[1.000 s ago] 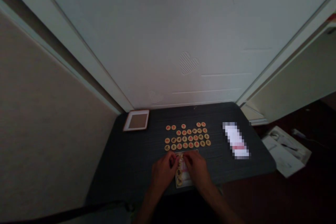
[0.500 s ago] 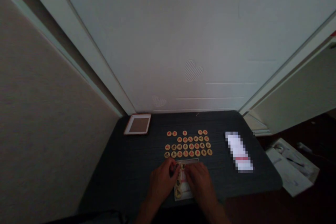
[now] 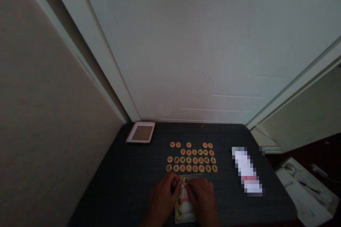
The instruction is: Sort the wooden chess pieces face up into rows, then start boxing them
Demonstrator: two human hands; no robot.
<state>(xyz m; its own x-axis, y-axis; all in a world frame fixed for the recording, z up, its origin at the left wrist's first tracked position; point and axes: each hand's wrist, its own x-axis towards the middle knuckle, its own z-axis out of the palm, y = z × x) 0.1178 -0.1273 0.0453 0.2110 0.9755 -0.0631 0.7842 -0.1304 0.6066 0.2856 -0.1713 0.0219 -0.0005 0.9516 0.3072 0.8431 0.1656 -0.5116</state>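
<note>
Both of my hands work over a shallow white box (image 3: 189,217) at the table's near edge. Along its left side lie several round xiangqi pieces, with a black-marked xiangqi piece (image 3: 179,214) at the near corner. My left hand (image 3: 163,197) is curled at the box's left edge, thumb and fingers closed round something small, partly hidden, with a reddish patch showing. The fingertips of my right hand (image 3: 201,195) are pressed together against a black-marked piece (image 3: 185,180) near the box's far edge. Beyond the box, wooden xiangqi pieces (image 3: 195,160) with red or black characters lie flat in rows.
A brown-framed tray or lid (image 3: 129,137) rests at the table's back left. On the right lies a pixelated, bright phone-like object (image 3: 246,170). The dark table (image 3: 119,184) meets a white panel (image 3: 170,60) behind. A white box (image 3: 306,188) sits lower right, beyond the table edge.
The camera view has tilted up, so the table and everything on it appear lower. My hands stay over the box in nearly the same pose; the rows of pieces look unchanged.
</note>
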